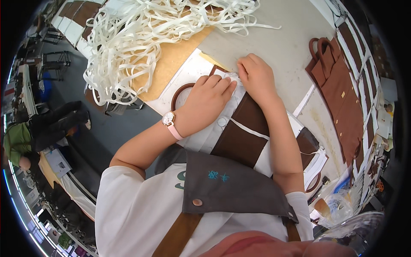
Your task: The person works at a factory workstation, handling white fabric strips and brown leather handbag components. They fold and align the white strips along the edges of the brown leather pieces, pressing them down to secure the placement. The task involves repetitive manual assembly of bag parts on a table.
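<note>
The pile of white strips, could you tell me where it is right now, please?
In the head view the pile of white strips lies at the upper left of the table, beyond the left hand.

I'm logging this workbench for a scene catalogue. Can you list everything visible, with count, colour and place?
Brown bag piece: one, brown with a white strip across it, under both hands.
White paper strips: a tangled pile, white, far left of the table.
Cardboard sheet: one, tan, under the strips.
Finished bags: a stack, brown, right side of the table.
Round handle: one, brown, beside the left hand.
Plastic bag: one, clear, lower right.
Wristwatch: one, pink strap, left wrist.
Left hand: flat, pressing the piece.
Right hand: fingertips pressing the piece's top edge.
</note>
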The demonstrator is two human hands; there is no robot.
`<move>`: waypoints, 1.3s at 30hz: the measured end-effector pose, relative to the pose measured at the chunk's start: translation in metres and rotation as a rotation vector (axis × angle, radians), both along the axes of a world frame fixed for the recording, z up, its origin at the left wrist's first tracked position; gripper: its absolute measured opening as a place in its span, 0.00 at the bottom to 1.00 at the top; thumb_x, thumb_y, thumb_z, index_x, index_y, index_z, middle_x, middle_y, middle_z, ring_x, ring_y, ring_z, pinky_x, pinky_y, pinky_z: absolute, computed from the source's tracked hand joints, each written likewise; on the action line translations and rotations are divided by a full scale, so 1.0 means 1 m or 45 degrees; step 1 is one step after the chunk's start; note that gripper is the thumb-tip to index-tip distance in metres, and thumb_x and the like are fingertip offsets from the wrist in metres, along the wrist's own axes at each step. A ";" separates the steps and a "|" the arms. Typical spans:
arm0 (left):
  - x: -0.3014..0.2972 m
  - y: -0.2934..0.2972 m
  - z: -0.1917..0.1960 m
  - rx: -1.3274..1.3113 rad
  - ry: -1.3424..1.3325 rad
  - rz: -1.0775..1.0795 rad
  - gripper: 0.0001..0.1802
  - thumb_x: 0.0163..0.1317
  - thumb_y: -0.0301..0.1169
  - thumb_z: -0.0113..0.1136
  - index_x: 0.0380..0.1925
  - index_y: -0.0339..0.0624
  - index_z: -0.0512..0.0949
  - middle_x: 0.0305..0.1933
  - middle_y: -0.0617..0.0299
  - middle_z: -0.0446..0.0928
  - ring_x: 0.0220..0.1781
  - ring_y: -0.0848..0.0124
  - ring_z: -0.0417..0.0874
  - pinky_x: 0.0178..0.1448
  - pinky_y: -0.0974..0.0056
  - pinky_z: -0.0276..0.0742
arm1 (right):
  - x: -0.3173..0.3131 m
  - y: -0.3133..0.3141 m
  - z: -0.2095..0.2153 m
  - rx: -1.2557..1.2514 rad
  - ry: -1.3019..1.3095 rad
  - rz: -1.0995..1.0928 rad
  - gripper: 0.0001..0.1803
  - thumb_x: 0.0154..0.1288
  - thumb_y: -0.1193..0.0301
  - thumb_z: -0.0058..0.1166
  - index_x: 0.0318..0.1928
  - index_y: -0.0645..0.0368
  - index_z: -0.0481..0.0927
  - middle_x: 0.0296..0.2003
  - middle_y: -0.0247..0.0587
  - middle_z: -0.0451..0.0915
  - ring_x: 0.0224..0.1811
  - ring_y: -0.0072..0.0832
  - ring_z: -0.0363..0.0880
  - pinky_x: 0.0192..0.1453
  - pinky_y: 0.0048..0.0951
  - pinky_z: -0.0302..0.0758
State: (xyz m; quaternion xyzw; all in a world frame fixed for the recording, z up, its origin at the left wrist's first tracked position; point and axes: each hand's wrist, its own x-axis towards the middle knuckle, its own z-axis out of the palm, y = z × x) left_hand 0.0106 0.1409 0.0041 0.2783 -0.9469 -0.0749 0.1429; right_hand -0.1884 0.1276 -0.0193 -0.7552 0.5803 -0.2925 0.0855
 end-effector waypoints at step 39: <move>-0.002 0.011 -0.020 -0.206 0.039 0.051 0.19 0.65 0.31 0.52 0.55 0.39 0.78 0.49 0.59 0.74 0.51 0.64 0.75 0.53 0.59 0.71 | -0.004 0.013 -0.018 -0.170 0.056 -0.064 0.04 0.66 0.74 0.56 0.34 0.61 0.77 0.33 0.47 0.75 0.39 0.48 0.76 0.42 0.47 0.74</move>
